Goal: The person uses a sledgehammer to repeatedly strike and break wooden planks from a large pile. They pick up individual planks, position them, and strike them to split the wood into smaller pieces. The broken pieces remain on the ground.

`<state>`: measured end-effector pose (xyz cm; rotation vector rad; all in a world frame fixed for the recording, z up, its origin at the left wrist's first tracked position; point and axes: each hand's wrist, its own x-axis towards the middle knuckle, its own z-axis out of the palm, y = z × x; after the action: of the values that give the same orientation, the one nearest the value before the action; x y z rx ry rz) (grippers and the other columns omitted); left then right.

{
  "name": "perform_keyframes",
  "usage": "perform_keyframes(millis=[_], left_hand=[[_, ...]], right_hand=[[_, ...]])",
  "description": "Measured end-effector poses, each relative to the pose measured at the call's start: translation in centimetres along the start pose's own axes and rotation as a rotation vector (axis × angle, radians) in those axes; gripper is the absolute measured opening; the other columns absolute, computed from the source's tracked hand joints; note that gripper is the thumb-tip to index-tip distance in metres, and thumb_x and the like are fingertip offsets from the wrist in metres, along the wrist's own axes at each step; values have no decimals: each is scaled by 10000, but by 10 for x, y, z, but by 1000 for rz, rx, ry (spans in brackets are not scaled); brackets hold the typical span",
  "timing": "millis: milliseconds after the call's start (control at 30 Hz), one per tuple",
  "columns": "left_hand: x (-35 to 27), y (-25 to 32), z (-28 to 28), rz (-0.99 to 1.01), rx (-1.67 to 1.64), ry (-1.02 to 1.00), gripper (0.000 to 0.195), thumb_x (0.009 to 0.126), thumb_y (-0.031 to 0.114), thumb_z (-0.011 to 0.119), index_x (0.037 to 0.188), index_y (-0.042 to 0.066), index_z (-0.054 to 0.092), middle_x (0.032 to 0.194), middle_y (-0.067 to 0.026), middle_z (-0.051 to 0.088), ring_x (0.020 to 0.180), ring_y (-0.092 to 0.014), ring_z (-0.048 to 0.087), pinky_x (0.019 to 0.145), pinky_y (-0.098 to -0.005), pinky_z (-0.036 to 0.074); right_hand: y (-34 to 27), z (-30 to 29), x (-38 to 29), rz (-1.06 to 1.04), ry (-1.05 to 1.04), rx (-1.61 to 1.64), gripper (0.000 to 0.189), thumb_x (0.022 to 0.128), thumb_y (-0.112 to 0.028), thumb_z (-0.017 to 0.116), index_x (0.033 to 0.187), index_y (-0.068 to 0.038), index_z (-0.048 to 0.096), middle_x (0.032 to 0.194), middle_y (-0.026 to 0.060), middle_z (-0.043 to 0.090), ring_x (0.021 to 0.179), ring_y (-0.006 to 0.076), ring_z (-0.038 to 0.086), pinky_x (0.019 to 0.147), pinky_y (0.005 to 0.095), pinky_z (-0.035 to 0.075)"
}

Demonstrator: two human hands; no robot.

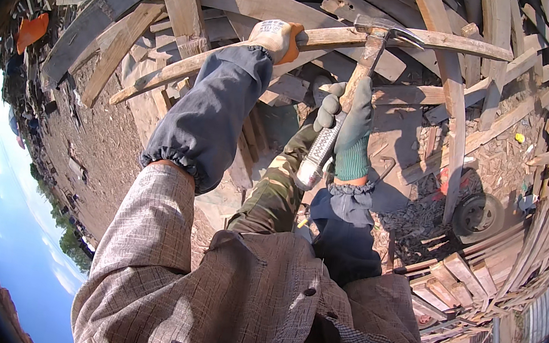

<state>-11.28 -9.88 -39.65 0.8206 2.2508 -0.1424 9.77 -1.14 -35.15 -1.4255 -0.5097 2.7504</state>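
My left hand, in a pale and orange work glove, is closed around a long wooden board. The board runs from the left, through my grip, to the upper right. In a grey-green glove, my right hand grips a claw hammer by its wrapped handle. The hammer's steel head lies over the board to the right of my left hand, its claw pointing right. Whether the head touches the wood I cannot tell.
Piled boards fill the far side, and one upright plank stands at the right. A wheel with a tyre lies near stacked short planks. A bent metal bar sits by my right wrist. An orange object lies far left.
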Motion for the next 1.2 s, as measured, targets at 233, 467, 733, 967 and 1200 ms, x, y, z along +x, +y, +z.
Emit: perform_keyframes(millis=[233, 467, 733, 967, 1200], left_hand=[[-5, 3, -1, 17, -34, 16, 307, 861, 156, 619, 1154, 153, 711, 1022, -156, 748, 990, -348, 716, 877, -426, 553], [-6, 1, 0, 57, -85, 30, 283, 888, 171, 592, 1138, 156, 723, 1005, -152, 752, 962, -326, 726, 867, -426, 563], [-4, -1, -3, 51, -61, -25, 405, 853, 135, 564, 1233, 154, 702, 1105, -174, 736, 1019, -362, 713, 871, -445, 567], [-1, -1, -7, 43, -78, -104, 385, 839, 142, 606, 1215, 164, 681, 1098, -146, 744, 1043, -346, 711, 847, -466, 576], [-6, 4, 4, 53, -28, -76, 326, 863, 137, 635, 1185, 131, 687, 1101, -157, 737, 1010, -327, 724, 867, -429, 562]], right_hand=[[-37, -18, -54, -339, -31, -204, 581, 1043, -581, 398, 968, -30, 568, 630, 75, 561, 446, 181, 547, 431, 302, 474], [-46, -67, -45, -665, -16, -1343, 278, 1013, -291, 579, 1029, -27, 663, 698, 148, 635, 534, 317, 608, 514, 379, 477], [-99, -57, 27, -297, -2, -2054, 568, 1005, -558, 498, 1023, -14, 660, 741, 263, 668, 767, 422, 692, 706, 507, 532], [-90, -77, -16, -652, -346, -2029, 513, 969, -484, 605, 1017, 26, 629, 734, 256, 666, 739, 451, 677, 657, 489, 520], [-91, -44, -1, -48, 131, -1190, 449, 1020, -408, 526, 971, 23, 644, 590, 100, 571, 495, 196, 556, 491, 340, 441]])
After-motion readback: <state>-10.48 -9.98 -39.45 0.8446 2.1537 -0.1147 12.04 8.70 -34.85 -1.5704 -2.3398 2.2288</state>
